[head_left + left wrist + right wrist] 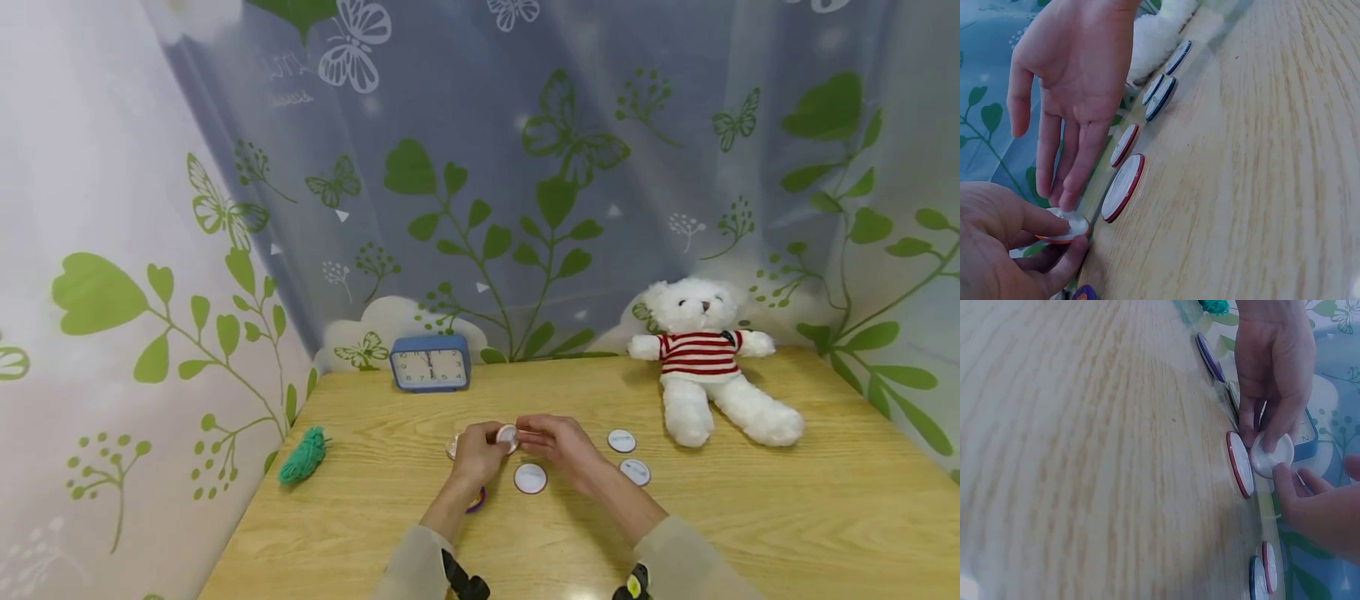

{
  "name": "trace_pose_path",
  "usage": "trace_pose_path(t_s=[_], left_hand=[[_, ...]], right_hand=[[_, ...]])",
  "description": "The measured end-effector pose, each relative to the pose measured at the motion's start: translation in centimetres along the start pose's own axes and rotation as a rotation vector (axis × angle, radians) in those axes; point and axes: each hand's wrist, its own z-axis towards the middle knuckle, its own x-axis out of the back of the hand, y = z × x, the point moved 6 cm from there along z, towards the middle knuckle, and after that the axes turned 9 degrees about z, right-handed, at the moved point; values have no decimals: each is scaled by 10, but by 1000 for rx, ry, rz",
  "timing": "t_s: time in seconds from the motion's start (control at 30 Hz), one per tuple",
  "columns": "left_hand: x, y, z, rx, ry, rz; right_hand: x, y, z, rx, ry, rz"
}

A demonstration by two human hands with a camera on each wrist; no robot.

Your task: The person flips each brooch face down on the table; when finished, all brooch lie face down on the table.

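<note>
My left hand (480,457) pinches a round pin badge (507,438) between thumb and fingers, its white back showing. An orange rim edges this badge (1077,226) in the left wrist view. My right hand (564,450) is beside it with fingers extended, fingertips right at the badge's edge. Just in front of the hands, a red-rimmed badge (1240,464) lies white side up on the table. A purple-edged badge (477,500) is partly hidden by my left forearm, and another badge (452,447) peeks out left of that hand.
Two more white-backed badges, a farther one (622,440) and a nearer one (634,472), lie right of my right hand. A blue alarm clock (430,364) stands at the back, a white teddy bear (697,358) sits back right, and green yarn (303,456) lies left on the wooden table (360,533).
</note>
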Motion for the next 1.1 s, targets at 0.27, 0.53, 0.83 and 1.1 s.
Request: trace_pose_path(t_s=[0.27,0.53,0.83,1.1], left_hand=[[-3,-4,2,45,-31,-139],[-4,-7,5,89,-22,-308],[3,-8,5,112,-1,-400],[5,-9,3,70,-12,-416]], right_hand=[[1,-1,-1,12,52,-31],[2,-3,-1,54,124,-130],[1,2,2,101,178,-156],[1,6,6,123,259,-145]])
